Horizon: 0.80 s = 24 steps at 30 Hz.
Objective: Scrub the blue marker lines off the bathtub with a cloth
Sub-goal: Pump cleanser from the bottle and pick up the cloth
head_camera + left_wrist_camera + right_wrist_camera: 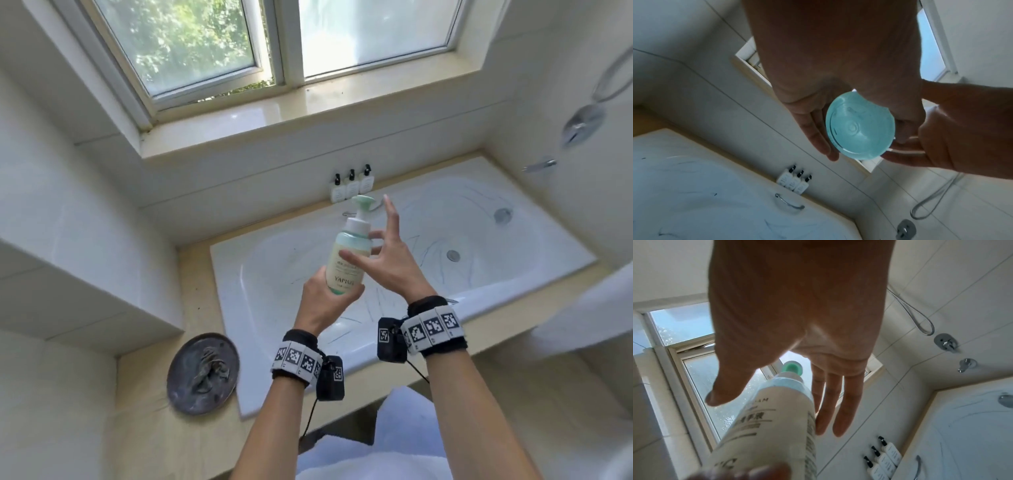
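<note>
While the left hand (323, 294) grips the pump bottle (347, 260) upright, the right hand (390, 260) hovers beside it, fingers spread.

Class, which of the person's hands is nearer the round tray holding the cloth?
Left. The left hand grips the pump bottle above the tray; the right hand is farther right.

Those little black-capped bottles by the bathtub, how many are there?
3. They stand side by side against the wall on the tub's far ledge: left bottle, middle bottle, right bottle. None looks hidden.
</note>
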Available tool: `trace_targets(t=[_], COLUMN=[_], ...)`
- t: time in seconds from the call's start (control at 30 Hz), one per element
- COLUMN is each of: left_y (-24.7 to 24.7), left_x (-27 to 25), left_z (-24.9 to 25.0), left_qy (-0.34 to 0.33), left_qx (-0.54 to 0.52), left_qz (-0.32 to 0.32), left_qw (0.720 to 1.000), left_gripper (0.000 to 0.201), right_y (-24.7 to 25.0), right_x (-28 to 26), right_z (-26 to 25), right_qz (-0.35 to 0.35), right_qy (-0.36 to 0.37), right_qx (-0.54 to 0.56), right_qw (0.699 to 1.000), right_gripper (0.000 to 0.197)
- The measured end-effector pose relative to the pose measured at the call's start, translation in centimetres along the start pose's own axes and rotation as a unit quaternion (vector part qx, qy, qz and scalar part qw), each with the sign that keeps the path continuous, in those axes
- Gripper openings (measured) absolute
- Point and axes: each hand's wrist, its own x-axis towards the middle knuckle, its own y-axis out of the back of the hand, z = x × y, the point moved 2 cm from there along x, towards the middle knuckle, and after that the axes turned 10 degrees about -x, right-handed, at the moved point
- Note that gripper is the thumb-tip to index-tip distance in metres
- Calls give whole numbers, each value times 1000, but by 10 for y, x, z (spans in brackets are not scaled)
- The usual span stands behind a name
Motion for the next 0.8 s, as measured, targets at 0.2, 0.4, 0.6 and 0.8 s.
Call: trace_targets(t=[0.2,0.4,0.6,0.8], left_y=[-44,-96,-155,-188], left_x=[14,43,42,34], left_z=[6,23,10,-4], left_qy=[5,34,74,127], left_qx=[10,-13,-75,-112], left_qz=[-40,34,171,250], left_qw=[999,999,980,953], left_gripper=[38,44,42,35], right_y=[28,67,78,70], right_x=[14,58,84,88], right_z=[36,63,84,102], right_qz=[-7,-55,-167,-233], right_qy=[-18,-18,0,1], right_qx=[-12,12,-40,-77], right_qw=[1000,998,985,969], right_gripper=[127,126,119,117])
